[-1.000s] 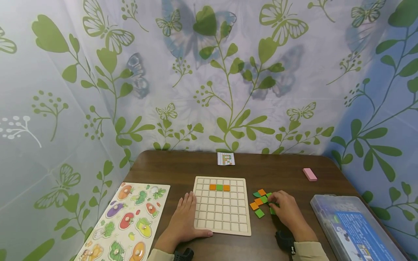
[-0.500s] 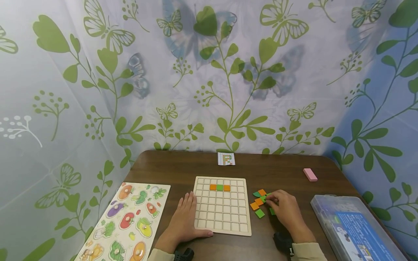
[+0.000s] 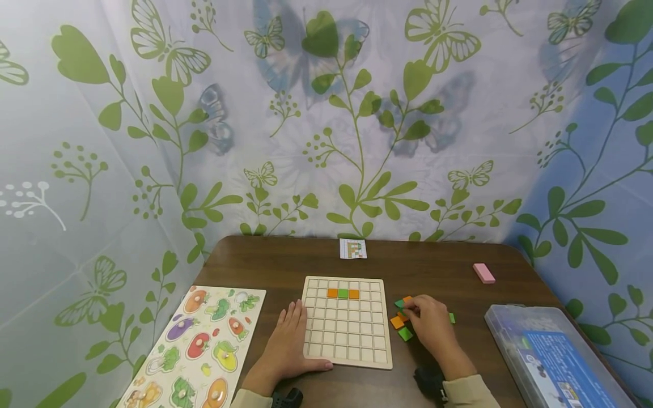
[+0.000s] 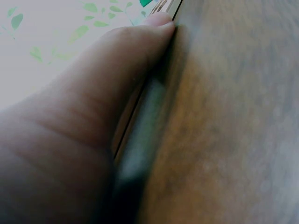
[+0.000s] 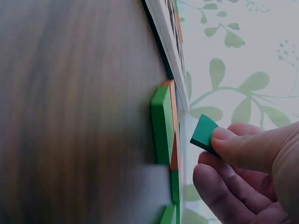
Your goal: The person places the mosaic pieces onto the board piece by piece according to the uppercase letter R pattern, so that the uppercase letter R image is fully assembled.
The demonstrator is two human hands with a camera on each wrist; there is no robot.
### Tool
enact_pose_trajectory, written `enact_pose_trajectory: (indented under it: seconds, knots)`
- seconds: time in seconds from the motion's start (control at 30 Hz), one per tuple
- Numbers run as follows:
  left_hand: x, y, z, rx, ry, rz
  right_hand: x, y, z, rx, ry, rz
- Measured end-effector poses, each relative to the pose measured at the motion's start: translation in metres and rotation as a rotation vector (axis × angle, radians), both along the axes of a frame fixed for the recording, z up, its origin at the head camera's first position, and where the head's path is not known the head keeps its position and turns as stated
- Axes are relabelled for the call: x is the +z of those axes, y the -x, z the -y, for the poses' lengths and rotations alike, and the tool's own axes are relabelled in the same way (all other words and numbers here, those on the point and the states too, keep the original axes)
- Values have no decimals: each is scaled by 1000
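Observation:
A wooden grid board [image 3: 347, 328] lies on the table, with an orange tile [image 3: 332, 293], a green tile [image 3: 343, 293] and another orange tile [image 3: 353, 294] side by side in one row. Against the board's left edge rests my left hand [image 3: 289, 345], fingers straight, thumb along the near edge. My right hand [image 3: 431, 323] is over the loose tiles right of the board. Between thumb and finger it pinches a dark green tile [image 5: 204, 133], seen clearly in the right wrist view. Below it lie orange tiles [image 3: 397, 322] and a light green tile [image 3: 405, 334]; the hand partly hides the pile.
A vegetable puzzle board [image 3: 199, 345] lies at the left. A clear plastic case [image 3: 556, 357] sits at the right, with a pink block [image 3: 483, 273] behind it. A small pattern card [image 3: 353, 249] is at the table's back edge.
My right hand has moved left over the pile and now pinches the dark green tile. A light green tile now shows to the right of that hand. The left hand has stayed still.

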State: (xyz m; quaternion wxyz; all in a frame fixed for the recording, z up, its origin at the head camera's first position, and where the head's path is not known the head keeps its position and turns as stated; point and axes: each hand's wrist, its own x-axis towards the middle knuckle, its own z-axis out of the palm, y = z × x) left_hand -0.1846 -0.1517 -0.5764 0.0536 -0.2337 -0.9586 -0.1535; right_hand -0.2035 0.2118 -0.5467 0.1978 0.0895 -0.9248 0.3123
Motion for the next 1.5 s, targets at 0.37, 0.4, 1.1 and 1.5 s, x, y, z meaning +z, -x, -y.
enact_pose_trajectory:
  seconds: [0.37,0.4,1.1,1.5]
  knots:
    - [0,0,-1,-4,1,-9,1,10,23,32,72,72]
    - [0,0,-1,-5,0,-8,2,11,25,27,79,89]
    - [1,1,0,9,3,15,11,46,71,-98,269,255]
    - [0,0,-1,11,-10,23,8,53,83,-81,227,273]
